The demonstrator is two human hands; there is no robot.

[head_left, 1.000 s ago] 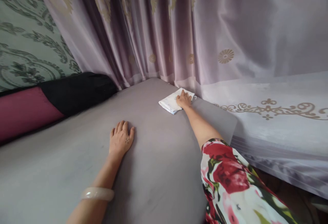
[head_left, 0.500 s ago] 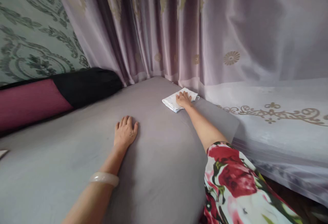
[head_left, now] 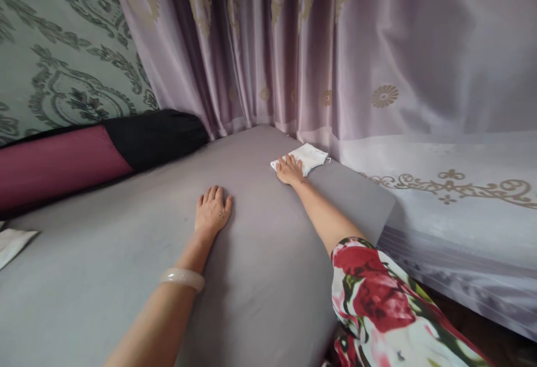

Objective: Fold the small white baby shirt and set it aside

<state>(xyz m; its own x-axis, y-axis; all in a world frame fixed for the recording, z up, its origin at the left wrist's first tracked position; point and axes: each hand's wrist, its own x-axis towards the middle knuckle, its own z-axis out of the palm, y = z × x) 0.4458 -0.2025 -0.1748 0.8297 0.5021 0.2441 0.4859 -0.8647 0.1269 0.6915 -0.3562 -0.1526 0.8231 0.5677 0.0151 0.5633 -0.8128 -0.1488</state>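
Observation:
A folded white cloth (head_left: 312,156) lies flat near the far corner of the grey-covered bed (head_left: 260,244). On its left part rests my right hand (head_left: 290,170), palm down with the fingers spread; the cloth's near left portion is hidden beneath it. A thin loop sticks out from the cloth's right end. My left hand (head_left: 213,210) is flat on the grey sheet, nearer to me and to the left, fingers extended, holding nothing. A pale bangle (head_left: 183,279) circles the left wrist.
A black and maroon bolster (head_left: 159,137) lies along the patterned wall at the left. Purple curtains (head_left: 251,48) hang down to the bed's far edge and its right side. Another pale flat item (head_left: 14,241) shows at the left frame edge.
My right hand has slid left across the cloth, from its middle to its left part. The view has turned slightly left, showing more of the pale item. My left hand stays flat.

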